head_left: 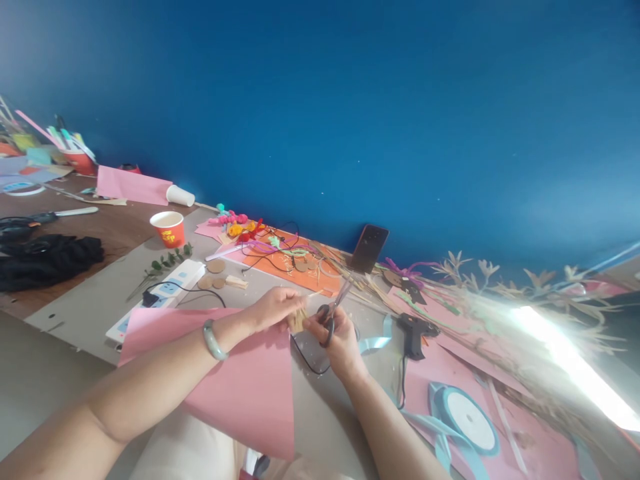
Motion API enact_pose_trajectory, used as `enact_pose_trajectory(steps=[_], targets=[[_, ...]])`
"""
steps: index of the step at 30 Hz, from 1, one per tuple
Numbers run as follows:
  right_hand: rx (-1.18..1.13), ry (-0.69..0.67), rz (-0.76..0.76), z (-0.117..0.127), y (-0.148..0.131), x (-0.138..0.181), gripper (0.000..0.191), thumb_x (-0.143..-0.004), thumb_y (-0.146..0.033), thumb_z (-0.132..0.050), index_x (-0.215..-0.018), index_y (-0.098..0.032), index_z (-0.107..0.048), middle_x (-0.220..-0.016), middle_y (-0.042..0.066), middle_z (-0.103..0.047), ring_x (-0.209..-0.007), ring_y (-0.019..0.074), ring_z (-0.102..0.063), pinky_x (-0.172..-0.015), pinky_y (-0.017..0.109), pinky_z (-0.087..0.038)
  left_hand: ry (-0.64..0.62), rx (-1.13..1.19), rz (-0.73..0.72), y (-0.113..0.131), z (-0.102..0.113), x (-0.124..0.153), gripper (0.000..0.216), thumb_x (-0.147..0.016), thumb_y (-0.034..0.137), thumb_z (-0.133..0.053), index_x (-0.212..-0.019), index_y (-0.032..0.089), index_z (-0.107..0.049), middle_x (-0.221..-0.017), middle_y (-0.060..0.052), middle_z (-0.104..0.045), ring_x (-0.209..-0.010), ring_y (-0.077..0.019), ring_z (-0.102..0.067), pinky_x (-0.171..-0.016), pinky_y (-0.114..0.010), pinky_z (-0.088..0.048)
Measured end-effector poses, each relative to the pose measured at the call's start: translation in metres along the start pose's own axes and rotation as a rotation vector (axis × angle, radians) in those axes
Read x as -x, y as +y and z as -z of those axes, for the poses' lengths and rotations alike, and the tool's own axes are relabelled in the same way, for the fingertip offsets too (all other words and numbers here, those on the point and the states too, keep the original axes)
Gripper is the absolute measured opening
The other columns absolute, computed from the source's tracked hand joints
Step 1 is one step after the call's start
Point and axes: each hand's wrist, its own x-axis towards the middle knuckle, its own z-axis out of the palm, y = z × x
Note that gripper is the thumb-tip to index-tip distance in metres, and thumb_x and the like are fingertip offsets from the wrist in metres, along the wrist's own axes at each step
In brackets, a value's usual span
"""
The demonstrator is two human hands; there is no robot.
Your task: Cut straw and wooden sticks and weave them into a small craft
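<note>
In the head view, the left hand (pixel 274 312) pinches a small tan piece (pixel 299 321), fingers close together. The right hand (pixel 343 340) is curled around the scissors (pixel 328 321), just right of the tan piece. Pink paper (pixel 245 393) lies near, under the left arm. A glue gun (pixel 416 333) lies to the right, and a phone (pixel 369 248) leans far back.

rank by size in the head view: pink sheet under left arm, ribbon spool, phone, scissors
1. Pink sheet
2. Ribbon spool
3. Phone and scissors: unsure, right hand partly hides the scissors
</note>
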Motion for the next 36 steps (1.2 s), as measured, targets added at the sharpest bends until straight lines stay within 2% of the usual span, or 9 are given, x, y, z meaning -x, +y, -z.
enact_pose_trajectory(steps=[3,10,16,21,24,26,29,31,36], targets=[[0.012,-0.007,0.019,0.001,0.003,-0.001,0.037,-0.056,-0.032,-0.077,-0.073,-0.02,-0.047,-0.058,-0.005,-0.054,-0.047,0.0076,-0.041,-0.045,0.021,-0.031,-0.06,0.002,0.015,0.003,0.001,0.002,0.033,-0.072,0.046,-0.065,-0.075,0.015,-0.056,-0.051,0.003,-0.056,-0.038,-0.0068,-0.047,-0.036,-0.016,-0.032],[0.037,-0.005,0.003,0.0,0.001,0.0,0.04,-0.056,-0.037,-0.079,-0.072,-0.02,-0.047,-0.056,-0.006,-0.054,-0.047,0.0085,-0.042,-0.046,0.022,-0.031,-0.037,0.074,0.03,0.002,-0.001,0.001,0.027,-0.073,0.04,-0.062,-0.073,0.014,-0.058,-0.052,0.001,-0.058,-0.036,-0.0062,-0.045,-0.036,-0.017,-0.031],[0.03,-0.009,0.017,-0.001,-0.004,0.002,0.04,-0.057,-0.04,-0.078,-0.071,-0.02,-0.047,-0.056,-0.005,-0.054,-0.048,0.0093,-0.043,-0.047,0.023,-0.032,0.006,0.094,0.024,0.0,-0.004,0.001,0.037,-0.079,0.047,-0.054,-0.062,0.014,-0.055,-0.049,-0.001,-0.058,-0.038,-0.0075,-0.046,-0.038,-0.018,-0.031],[0.022,0.013,0.004,-0.003,-0.007,0.004,0.038,-0.057,-0.037,-0.077,-0.072,-0.02,-0.046,-0.056,-0.005,-0.054,-0.048,0.0091,-0.043,-0.047,0.022,-0.032,0.029,0.088,-0.025,-0.003,-0.003,0.0,0.045,-0.081,0.053,-0.049,-0.063,0.012,-0.057,-0.048,-0.003,-0.058,-0.036,-0.0076,-0.045,-0.038,-0.019,-0.031],[0.013,0.029,0.006,-0.004,-0.006,0.004,0.037,-0.057,-0.036,-0.077,-0.071,-0.02,-0.046,-0.056,-0.005,-0.055,-0.047,0.0088,-0.042,-0.046,0.022,-0.032,-0.007,0.112,-0.016,-0.003,0.0,-0.001,0.053,-0.083,0.058,-0.044,-0.064,0.011,-0.06,-0.049,-0.005,-0.06,-0.038,-0.009,-0.047,-0.04,-0.02,-0.033],[0.014,0.053,0.017,-0.003,-0.005,0.003,0.037,-0.057,-0.035,-0.077,-0.071,-0.02,-0.046,-0.055,-0.005,-0.054,-0.047,0.0082,-0.04,-0.046,0.022,-0.032,-0.028,0.157,0.022,-0.002,0.001,-0.002,0.047,-0.078,0.056,-0.054,-0.067,0.011,-0.06,-0.053,-0.005,-0.061,-0.043,-0.0094,-0.049,-0.042,-0.02,-0.035],[0.022,0.085,0.034,-0.002,-0.003,0.0,0.037,-0.056,-0.034,-0.078,-0.07,-0.02,-0.047,-0.055,-0.005,-0.053,-0.048,0.0075,-0.039,-0.046,0.021,-0.033,-0.044,0.216,0.04,-0.001,0.003,-0.002,0.036,-0.06,0.042,-0.077,-0.066,0.013,-0.055,-0.056,0.001,-0.057,-0.049,-0.0082,-0.049,-0.046,-0.019,-0.034],[0.02,0.09,0.045,-0.001,-0.001,-0.001,0.037,-0.057,-0.035,-0.077,-0.071,-0.02,-0.046,-0.057,-0.005,-0.054,-0.048,0.0076,-0.039,-0.046,0.021,-0.033,-0.072,0.223,0.016,-0.001,0.003,-0.003,0.035,-0.058,0.038,-0.079,-0.061,0.013,-0.053,-0.056,0.003,-0.054,-0.05,-0.0068,-0.046,-0.046,-0.019,-0.032],[0.028,0.105,0.052,0.0,0.0,-0.002,0.04,-0.055,-0.036,-0.079,-0.073,-0.02,-0.047,-0.059,-0.004,-0.055,-0.049,0.0085,-0.042,-0.047,0.022,-0.035,-0.078,0.184,0.015,-0.001,0.005,-0.002,0.031,-0.066,0.04,-0.071,-0.06,0.013,-0.057,-0.059,0.001,-0.055,-0.049,-0.0058,-0.041,-0.047,-0.02,-0.03]])
